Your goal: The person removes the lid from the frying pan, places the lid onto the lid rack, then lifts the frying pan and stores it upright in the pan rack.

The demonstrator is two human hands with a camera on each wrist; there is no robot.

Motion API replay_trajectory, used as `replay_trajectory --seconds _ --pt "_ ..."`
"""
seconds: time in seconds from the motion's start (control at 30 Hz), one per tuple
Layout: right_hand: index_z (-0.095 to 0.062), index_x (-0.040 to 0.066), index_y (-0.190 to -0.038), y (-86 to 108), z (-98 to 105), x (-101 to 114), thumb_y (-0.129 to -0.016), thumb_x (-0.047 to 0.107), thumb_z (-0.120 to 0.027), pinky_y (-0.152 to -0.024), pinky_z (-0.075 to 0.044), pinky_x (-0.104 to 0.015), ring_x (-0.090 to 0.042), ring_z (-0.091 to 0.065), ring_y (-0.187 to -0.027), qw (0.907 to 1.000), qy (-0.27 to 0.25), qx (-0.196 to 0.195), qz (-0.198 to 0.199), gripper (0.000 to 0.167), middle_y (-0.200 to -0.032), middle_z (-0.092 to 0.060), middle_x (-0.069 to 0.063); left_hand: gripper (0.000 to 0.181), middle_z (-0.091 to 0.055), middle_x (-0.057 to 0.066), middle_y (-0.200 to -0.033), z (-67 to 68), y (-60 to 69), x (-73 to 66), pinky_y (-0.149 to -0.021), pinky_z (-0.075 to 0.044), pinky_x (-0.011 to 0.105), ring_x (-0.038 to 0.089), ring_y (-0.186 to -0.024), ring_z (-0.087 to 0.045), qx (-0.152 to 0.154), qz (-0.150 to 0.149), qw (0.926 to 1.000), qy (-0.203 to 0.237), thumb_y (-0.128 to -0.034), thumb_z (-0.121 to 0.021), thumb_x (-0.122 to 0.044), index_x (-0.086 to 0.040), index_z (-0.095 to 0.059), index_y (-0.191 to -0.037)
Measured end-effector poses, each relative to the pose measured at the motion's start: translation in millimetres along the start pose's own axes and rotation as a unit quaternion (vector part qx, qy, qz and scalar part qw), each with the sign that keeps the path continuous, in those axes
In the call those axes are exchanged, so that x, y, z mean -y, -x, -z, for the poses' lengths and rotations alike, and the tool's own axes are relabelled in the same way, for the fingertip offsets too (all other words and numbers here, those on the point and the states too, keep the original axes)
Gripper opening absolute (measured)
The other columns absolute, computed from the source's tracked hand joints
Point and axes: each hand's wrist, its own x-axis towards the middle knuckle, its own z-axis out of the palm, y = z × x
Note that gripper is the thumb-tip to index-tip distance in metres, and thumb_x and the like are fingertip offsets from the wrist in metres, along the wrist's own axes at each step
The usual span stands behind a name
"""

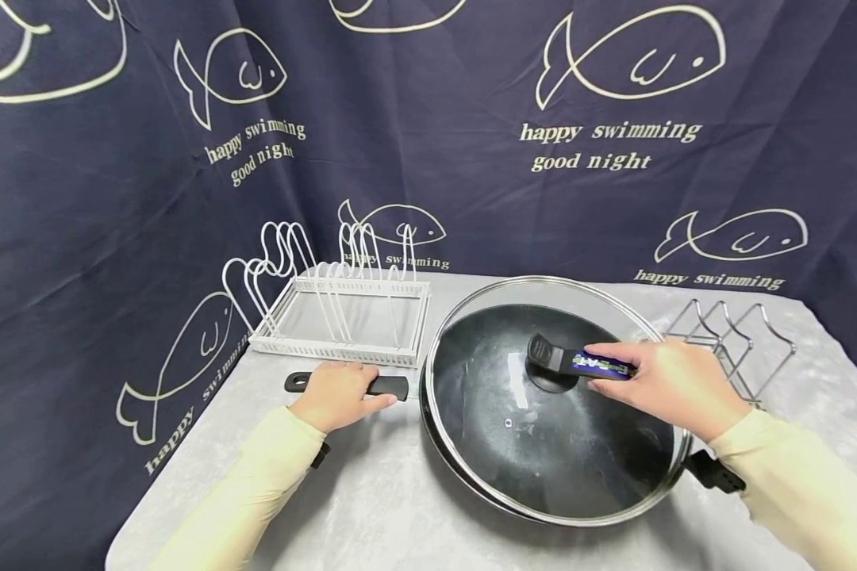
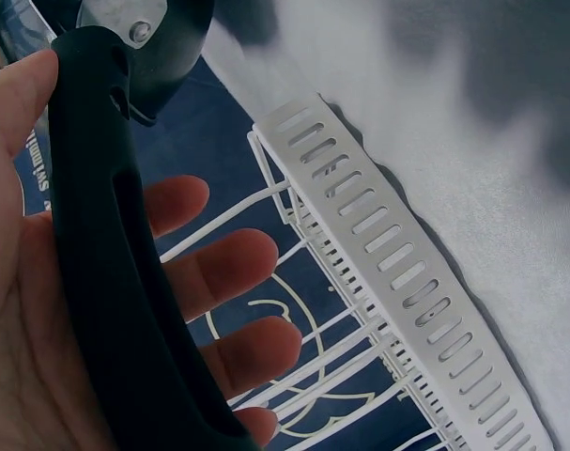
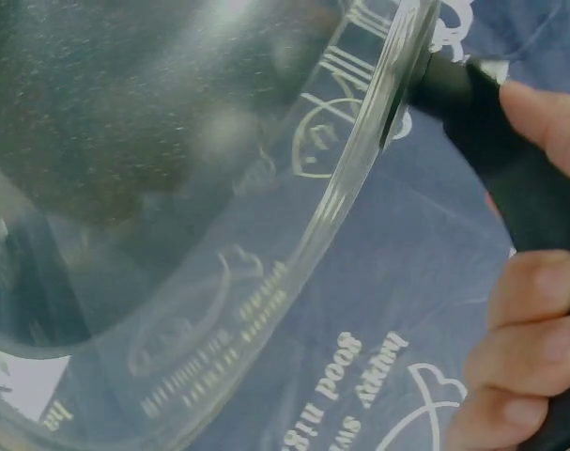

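Observation:
A large dark pan [image 1: 448,454] is on the grey-white tabletop, its long black handle [image 1: 388,386] pointing left. My left hand [image 1: 336,395] grips that handle; in the left wrist view the fingers [image 2: 223,268] curl around the handle [image 2: 106,235]. Over the pan is a clear glass lid [image 1: 578,468] with a metal rim. The lid reaches past the pan's far edge, so it is out of line with the pan. My right hand [image 1: 674,385] holds the lid's black handle [image 1: 557,366], its fingers [image 3: 533,348] wrapped around the grip in the right wrist view.
A white rack [image 1: 343,349] with upright wire loops stands at the back left, close behind my left hand. A metal wire rack [image 1: 750,345] is at the right, beyond my right wrist. A dark blue printed curtain [image 1: 471,174] hangs behind the table.

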Motion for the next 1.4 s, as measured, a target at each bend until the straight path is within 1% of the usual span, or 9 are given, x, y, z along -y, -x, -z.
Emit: replay_trajectory --seconds 0.1,0.2,0.33,0.47,0.57,0.67,0.97,1.13,1.4 --pt "-0.075 0.021 -0.103 6.6 1.1 0.3 -0.061 0.034 -0.084 -0.036 -0.031 -0.032 -0.011 -0.044 -0.043 0.9976 0.017 -0.061 0.028 0.045 -0.061 -0.064 0.004 0.043 -0.062 0.006 -0.080 1.5 -0.3 -0.7 -0.063 -0.047 0.041 0.028 -0.078 -0.064 0.009 0.009 0.9999 0.001 -0.0860 -0.058 -0.053 -0.010 -0.059 -0.087" --pt "-0.075 0.022 -0.103 10.0 1.4 1.9 -0.060 0.035 -0.083 -0.034 -0.030 -0.033 -0.018 -0.049 -0.042 0.9960 0.021 -0.084 0.021 0.046 -0.068 -0.068 0.000 0.043 -0.062 0.006 -0.081 2.7 0.4 -0.4 -0.064 -0.047 0.041 0.028 -0.079 -0.064 0.012 0.015 0.9998 0.001 -0.0861 -0.059 -0.053 -0.010 -0.060 -0.088" --pt "-0.075 0.021 -0.101 11.8 -1.0 3.7 -0.076 0.061 -0.066 -0.032 -0.025 -0.033 -0.023 -0.049 -0.039 0.9914 0.023 -0.126 0.027 0.049 -0.068 -0.069 -0.003 0.042 -0.062 0.006 -0.080 3.9 1.5 -0.3 -0.064 -0.047 0.041 0.028 -0.078 -0.063 0.012 0.012 0.9999 0.004 -0.0865 -0.059 -0.052 -0.010 -0.059 -0.086" --pt "-0.075 0.019 -0.097 10.9 -7.6 5.7 -0.091 0.069 -0.033 -0.031 -0.022 -0.033 -0.024 -0.045 -0.036 0.9728 0.043 -0.209 0.091 0.066 -0.062 -0.064 -0.001 0.041 -0.060 0.005 -0.075 6.6 2.7 -0.8 -0.060 -0.047 0.041 0.027 -0.072 -0.063 0.012 0.004 0.9999 0.004 -0.0857 -0.060 -0.050 -0.009 -0.057 -0.082" --pt "-0.075 0.018 -0.095 7.8 -11.0 6.6 -0.094 0.059 -0.037 -0.030 -0.021 -0.033 -0.020 -0.038 -0.033 0.9523 0.068 -0.261 0.143 0.056 -0.053 -0.053 0.001 0.040 -0.058 0.003 -0.070 10.3 1.7 -1.3 -0.056 -0.046 0.040 0.025 -0.066 -0.061 0.009 -0.007 0.9999 0.001 -0.0850 -0.062 -0.049 -0.010 -0.054 -0.079" --pt "-0.074 0.019 -0.095 5.6 -11.2 7.5 -0.095 0.057 -0.038 -0.029 -0.020 -0.033 -0.019 -0.033 -0.032 0.9459 0.079 -0.272 0.158 0.052 -0.050 -0.046 0.001 0.039 -0.057 0.002 -0.068 15.2 -0.6 -2.4 -0.054 -0.045 0.040 0.023 -0.062 -0.059 0.008 -0.021 0.9998 -0.002 -0.0849 -0.063 -0.047 -0.010 -0.054 -0.079" --pt "-0.074 0.019 -0.096 10.1 -3.9 14.0 -0.094 0.058 -0.039 -0.031 -0.024 -0.035 -0.023 -0.041 -0.035 0.9515 0.070 -0.265 0.139 0.053 -0.053 -0.052 0.002 0.041 -0.059 0.004 -0.071 27.8 -15.0 -10.6 -0.058 -0.048 0.042 0.026 -0.066 -0.061 0.030 -0.024 0.9985 -0.041 -0.0803 -0.069 -0.050 -0.011 -0.059 -0.083" --pt "-0.075 0.016 -0.095 12.9 2.0 13.1 -0.095 0.054 -0.040 -0.031 -0.023 -0.035 -0.025 -0.042 -0.035 0.9419 0.080 -0.293 0.143 0.051 -0.053 -0.052 -0.001 0.041 -0.064 0.008 -0.078 44.0 -29.3 -20.9 -0.060 -0.051 0.042 0.030 -0.072 -0.063 0.001 -0.040 0.9961 -0.079 -0.0807 -0.069 -0.049 -0.009 -0.062 -0.088" --pt "-0.076 0.013 -0.091 22.2 18.0 4.6 -0.095 0.055 -0.043 -0.030 -0.019 -0.036 -0.029 -0.042 -0.034 0.9340 0.083 -0.319 0.138 0.054 -0.055 -0.058 -0.007 0.036 -0.065 0.005 -0.080 52.9 -43.0 -38.2 -0.060 -0.049 0.042 0.029 -0.075 -0.063 -0.030 -0.073 0.9942 -0.073 -0.0833 -0.065 -0.049 -0.014 -0.062 -0.085"
